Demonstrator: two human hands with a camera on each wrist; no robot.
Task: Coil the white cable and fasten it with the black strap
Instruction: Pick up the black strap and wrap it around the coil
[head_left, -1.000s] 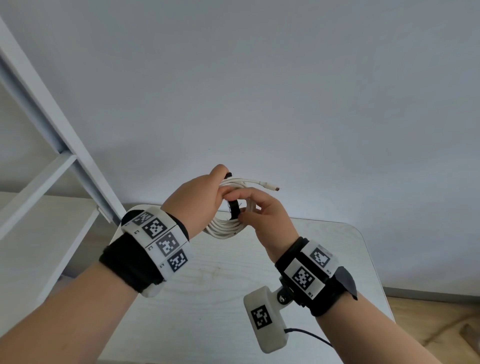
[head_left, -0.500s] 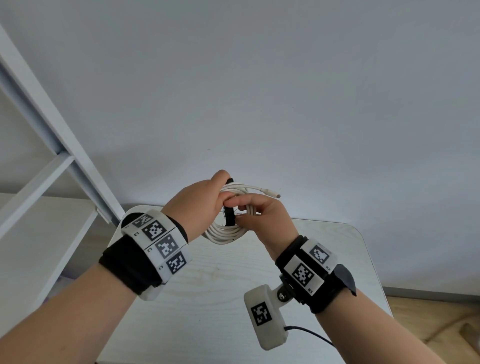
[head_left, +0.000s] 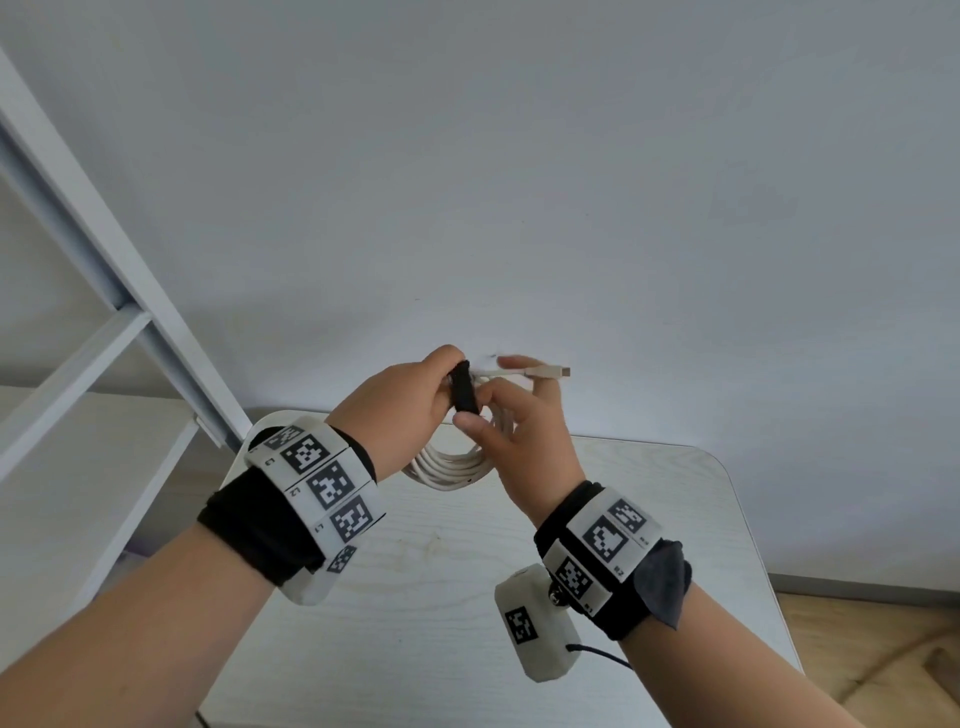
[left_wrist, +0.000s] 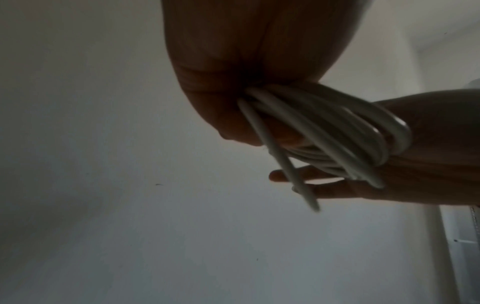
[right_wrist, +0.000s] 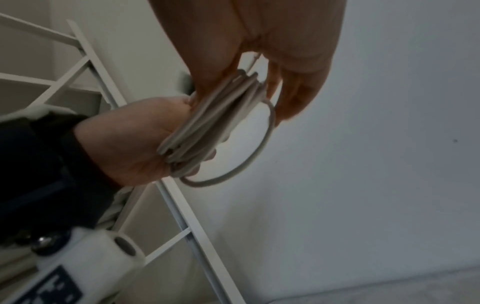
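I hold the white cable (head_left: 449, 467), wound into a coil of several loops, in the air above the table. My left hand (head_left: 441, 384) grips the top of the coil, fingers curled round the loops. The black strap (head_left: 464, 389) runs down the near side of the coil. My right hand (head_left: 488, 395) pinches there: its thumb presses the strap's lower end and its fingers lie straight behind the loops. The cable's plug end (head_left: 550, 371) sticks out to the right. The wrist views show the coil (left_wrist: 337, 127) (right_wrist: 221, 115) between both hands; the strap's far side is hidden.
A pale wooden table (head_left: 649, 519) with rounded corners lies below the hands. A white shelf frame (head_left: 104, 291) leans in at the left, close to my left wrist. A plain wall stands behind. The wrist camera box (head_left: 540, 629) hangs under my right wrist.
My right thumb has come round onto the front of the strap and its fingers have straightened behind the coil. The strap now lies along the coil's near side. Both hands rose slightly.
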